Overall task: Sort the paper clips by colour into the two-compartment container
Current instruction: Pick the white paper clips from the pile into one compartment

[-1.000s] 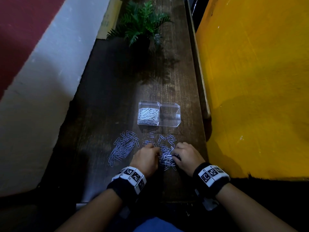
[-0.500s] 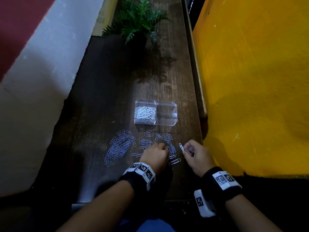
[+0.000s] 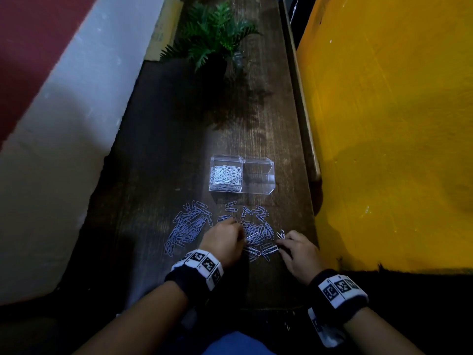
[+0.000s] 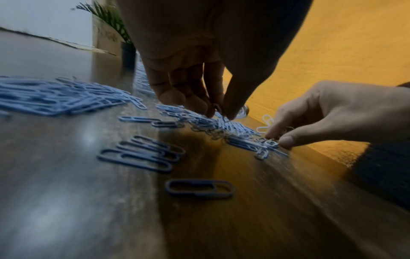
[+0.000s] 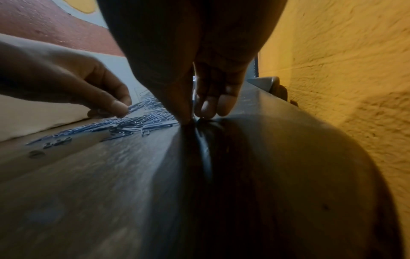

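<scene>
A clear two-compartment container [image 3: 266, 189] stands on the dark wooden table [image 3: 158, 149]. White paper clips [image 3: 226, 175] fill its left compartment; the right one looks empty. A pile of blue clips [image 3: 188, 226] lies front left, and a mixed pile [image 3: 257, 231] lies between my hands. My left hand [image 4: 218, 113] hovers over the mixed pile and pinches a blue clip [image 5: 135, 107] between thumb and fingers. At the pile's right edge my right hand [image 4: 277, 139] pinches a pale clip [image 4: 271, 142] against the table. Two white clips [image 3: 281, 234] show by its index finger.
A yellow wall [image 3: 384, 124] runs close along the table's right edge. To the left is a white and red wall [image 3: 64, 111]. A potted fern [image 3: 212, 37] stands at the far end. Loose blue clips [image 4: 137, 154] lie near my left wrist.
My right hand drew a white clip out to the right of the mixed pile, then came down at the pile's right edge. My left hand stayed over the pile, shifting slightly.
</scene>
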Tool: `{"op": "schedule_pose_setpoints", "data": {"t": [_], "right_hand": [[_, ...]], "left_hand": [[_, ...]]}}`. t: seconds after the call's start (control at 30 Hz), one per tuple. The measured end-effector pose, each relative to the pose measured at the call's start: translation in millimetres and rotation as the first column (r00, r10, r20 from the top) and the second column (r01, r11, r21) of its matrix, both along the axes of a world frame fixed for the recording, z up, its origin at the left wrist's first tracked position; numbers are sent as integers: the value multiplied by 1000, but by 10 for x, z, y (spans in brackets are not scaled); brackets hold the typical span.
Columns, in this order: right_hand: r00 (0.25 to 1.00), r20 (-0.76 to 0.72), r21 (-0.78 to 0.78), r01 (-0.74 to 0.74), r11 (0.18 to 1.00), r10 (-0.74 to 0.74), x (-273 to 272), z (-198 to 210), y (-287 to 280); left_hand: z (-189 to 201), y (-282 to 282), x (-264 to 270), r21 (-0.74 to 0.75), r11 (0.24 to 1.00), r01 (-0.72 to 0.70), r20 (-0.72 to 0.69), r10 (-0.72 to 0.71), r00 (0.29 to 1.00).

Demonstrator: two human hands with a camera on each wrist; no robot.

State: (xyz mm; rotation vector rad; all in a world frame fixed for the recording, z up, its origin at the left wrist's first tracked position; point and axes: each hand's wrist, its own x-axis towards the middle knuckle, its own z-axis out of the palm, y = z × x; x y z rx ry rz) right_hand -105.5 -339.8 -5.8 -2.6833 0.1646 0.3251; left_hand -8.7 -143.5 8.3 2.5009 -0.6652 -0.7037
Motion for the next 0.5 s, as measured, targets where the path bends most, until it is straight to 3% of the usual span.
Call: {"op": "schedule_pose_setpoints", "data": {"t": [0.27,0.5], "right_hand": [[993,-100,-33,-66,997,63,95,54,-28],[998,-28,95,63,994,-60,57,80,-10]], "left_hand": [[63,122,46,19,999,-27,-86,28,996],[105,257,57,-153,981,-116,-139,95,986]]}}
